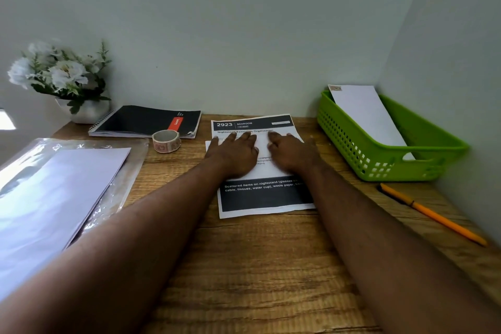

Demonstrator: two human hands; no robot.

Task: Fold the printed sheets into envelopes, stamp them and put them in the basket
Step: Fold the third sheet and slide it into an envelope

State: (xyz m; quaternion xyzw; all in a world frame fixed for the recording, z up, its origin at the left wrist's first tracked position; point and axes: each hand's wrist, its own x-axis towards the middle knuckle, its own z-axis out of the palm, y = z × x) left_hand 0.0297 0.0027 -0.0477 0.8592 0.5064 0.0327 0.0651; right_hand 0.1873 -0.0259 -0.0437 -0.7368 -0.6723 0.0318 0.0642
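One printed sheet (264, 195) lay flat mid-desk, far edge close to the wall. Both hands were on it: left hand (235, 156) and right hand (291, 154) side by side, fingers straight, palms pressing down, not pinching anything. One green basket (379, 163) sat in the far right corner with one stamped envelope (366, 114) leaning inside. One roll of stamps (166, 140) sat just left of the sheet, with one black notebook (143, 120) behind it. One plastic-wrapped paper stack (54, 192) hung off the left edge. One orange pencil (433, 215) lay near the right edge. One flower pot (84, 110) sat far left. Bare wood (257, 266) stretched in front of the sheet.
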